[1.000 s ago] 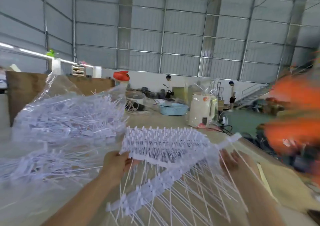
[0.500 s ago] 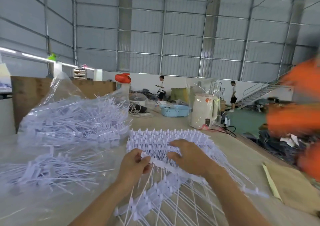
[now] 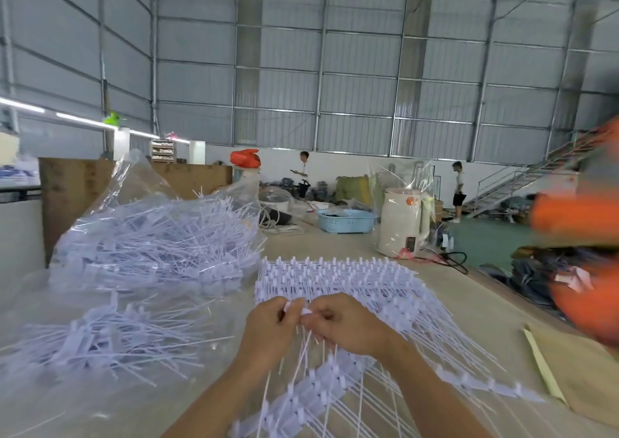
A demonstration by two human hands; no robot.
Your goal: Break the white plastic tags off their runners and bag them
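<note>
A stack of white plastic tag runners (image 3: 338,278) lies on the table in front of me, thin stems fanning toward me. My left hand (image 3: 268,330) and my right hand (image 3: 345,327) meet at the stack's near edge, and together they pinch one white tag (image 3: 303,310) between fingertips. Another runner strip (image 3: 311,394) lies under my forearms. A clear plastic bag (image 3: 157,236) full of loose tags stands at the left. A second clear bag of loose tags (image 3: 97,340) lies flat, nearer to me at the left.
A white kettle-like appliance (image 3: 402,223) and a blue basket (image 3: 345,221) stand at the far end of the table. A blurred orange shape (image 3: 582,253) fills the right edge. A pale yellow card (image 3: 542,367) lies at the right. Two people stand far back.
My right hand moved left from the runner's far end to meet my left hand at the stack's near edge. Both hands now pinch a tag together.
</note>
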